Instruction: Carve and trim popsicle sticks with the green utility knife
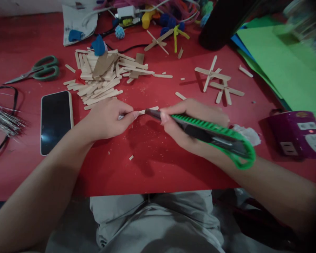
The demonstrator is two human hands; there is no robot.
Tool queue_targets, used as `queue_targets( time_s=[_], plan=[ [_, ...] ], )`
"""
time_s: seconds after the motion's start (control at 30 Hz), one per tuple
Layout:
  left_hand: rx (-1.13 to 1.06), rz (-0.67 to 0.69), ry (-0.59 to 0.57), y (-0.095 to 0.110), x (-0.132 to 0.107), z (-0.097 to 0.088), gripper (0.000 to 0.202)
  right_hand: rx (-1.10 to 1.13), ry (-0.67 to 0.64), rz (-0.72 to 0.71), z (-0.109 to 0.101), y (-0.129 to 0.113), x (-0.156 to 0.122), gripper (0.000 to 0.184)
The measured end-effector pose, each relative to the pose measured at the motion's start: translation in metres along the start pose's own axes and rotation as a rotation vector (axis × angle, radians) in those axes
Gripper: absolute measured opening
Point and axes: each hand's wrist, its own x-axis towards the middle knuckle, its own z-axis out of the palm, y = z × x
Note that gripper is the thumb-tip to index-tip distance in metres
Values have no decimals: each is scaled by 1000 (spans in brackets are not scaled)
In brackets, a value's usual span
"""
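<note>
My left hand pinches one end of a popsicle stick just above the red tabletop. In my right hand is a green and black utility knife, its handle pointing back to the right. The knife's dark tip meets the stick close to my left fingertips; whether it has cut in cannot be made out. Small shavings lie scattered below, with a short cut-off piece nearer to me. Behind my left hand spreads a heap of popsicle sticks.
Left are green-handled scissors, a phone and a bundle of thin wires. Crossed stick pieces lie to the right, before green paper sheets. A purple power socket block and a dark cylinder stand right.
</note>
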Motion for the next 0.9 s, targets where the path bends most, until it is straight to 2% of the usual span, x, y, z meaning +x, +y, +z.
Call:
queue_targets(
  time_s=[0.1,0.2,0.53,0.7,0.9],
  plan=[
    [-9,-9,-13,-1,1,-1,42,-8,49,84,0,-4,2,10],
    [-14,-13,-14,-1,1,0,43,-25,16,105,1,-5,4,12],
    [-50,19,25,-3,0,1,44,10,-6,19,0,-2,4,7],
    [-95,27,45,-2,0,1,43,-58,-13,5,0,1,5,7],
    [-65,48,26,-4,0,1,43,-9,-40,-52,0,4,3,4]
  ],
)
